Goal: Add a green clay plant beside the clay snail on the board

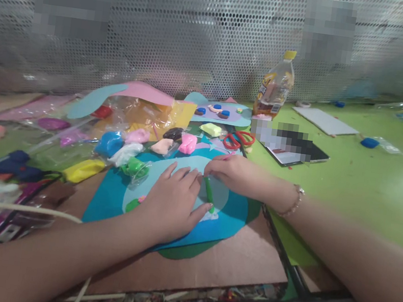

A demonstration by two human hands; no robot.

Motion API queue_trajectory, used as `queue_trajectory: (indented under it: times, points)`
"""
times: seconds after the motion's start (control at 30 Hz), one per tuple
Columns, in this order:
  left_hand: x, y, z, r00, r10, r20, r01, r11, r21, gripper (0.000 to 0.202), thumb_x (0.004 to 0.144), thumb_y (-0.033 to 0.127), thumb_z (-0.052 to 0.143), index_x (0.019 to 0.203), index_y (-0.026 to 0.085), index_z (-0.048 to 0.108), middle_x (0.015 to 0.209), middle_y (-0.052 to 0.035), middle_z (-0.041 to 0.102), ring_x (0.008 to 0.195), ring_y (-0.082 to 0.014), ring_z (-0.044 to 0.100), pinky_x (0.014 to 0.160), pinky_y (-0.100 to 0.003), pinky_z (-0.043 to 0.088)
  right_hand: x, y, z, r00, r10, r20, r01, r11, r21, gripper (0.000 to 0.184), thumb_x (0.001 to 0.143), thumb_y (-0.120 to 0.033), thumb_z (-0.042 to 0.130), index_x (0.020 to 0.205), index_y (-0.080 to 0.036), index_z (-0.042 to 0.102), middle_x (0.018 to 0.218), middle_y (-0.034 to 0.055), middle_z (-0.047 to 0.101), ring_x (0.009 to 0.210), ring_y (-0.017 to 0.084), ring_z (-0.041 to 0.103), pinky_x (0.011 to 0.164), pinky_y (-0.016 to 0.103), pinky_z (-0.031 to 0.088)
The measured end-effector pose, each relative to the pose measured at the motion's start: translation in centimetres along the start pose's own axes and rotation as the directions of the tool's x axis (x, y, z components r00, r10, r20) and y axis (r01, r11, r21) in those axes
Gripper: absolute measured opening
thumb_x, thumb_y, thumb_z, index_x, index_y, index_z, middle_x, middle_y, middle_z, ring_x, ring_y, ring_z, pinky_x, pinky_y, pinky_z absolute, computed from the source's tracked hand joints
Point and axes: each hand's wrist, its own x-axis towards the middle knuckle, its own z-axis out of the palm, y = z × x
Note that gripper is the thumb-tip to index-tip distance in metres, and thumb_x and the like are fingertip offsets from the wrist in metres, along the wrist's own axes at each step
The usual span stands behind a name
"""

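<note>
My left hand (174, 202) lies flat with fingers spread on a blue and light blue foam sheet (230, 214), pressing it onto brown cardboard (231, 264). My right hand (234, 172), with a bracelet on its wrist, pinches the upper end of a thin green clay roll (209, 191) that runs down across the light blue shape beside my left thumb. Small green and pink clay pieces (133, 204) sit on the sheet by my left wrist.
Bags of coloured clay (134, 154) lie behind the sheet, with red scissors (238, 139), a phone (297, 154), a plastic bottle (277, 86) and a white board (326, 122) further back. A perforated metal screen (201, 37) closes the far side. Blue tools (14, 166) lie left.
</note>
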Motion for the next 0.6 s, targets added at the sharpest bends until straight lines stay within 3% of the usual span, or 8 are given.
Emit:
queue_trajectory:
  times: [0.3, 0.6]
  points:
    - [-0.1, 0.05, 0.01, 1.0, -0.001, -0.005, 0.001, 1.0, -0.004, 0.055, 0.09, 0.047, 0.035, 0.12, 0.005, 0.054, 0.123, -0.0172, 0.054, 0.116, -0.0305, 0.045, 0.105, -0.049, 0.022, -0.03, -0.25, -0.27, 1.0, 0.018, -0.003, -0.018, 1.0, -0.005, 0.024, 0.084, -0.007, 0.041, 0.089, -0.013, 0.064, 0.08, 0.007, 0.064, 0.067, 0.013, 0.053, 0.063, 0.024, 0.038]
    - [-0.09, 0.05, 0.12, 1.0, 0.006, -0.005, -0.006, 1.0, 0.012, 0.056, 0.091, 0.048, 0.032, 0.12, 0.006, 0.054, 0.123, -0.017, 0.054, 0.115, -0.0301, 0.045, 0.105, -0.05, 0.02, -0.03, -0.69, -0.21, 0.995, 0.095, -0.028, -0.095, 0.995, 0.012, 0.024, 0.085, -0.01, 0.043, 0.094, -0.014, 0.064, 0.085, 0.0075, 0.066, 0.078, 0.016, 0.058, 0.068, 0.025, 0.04]
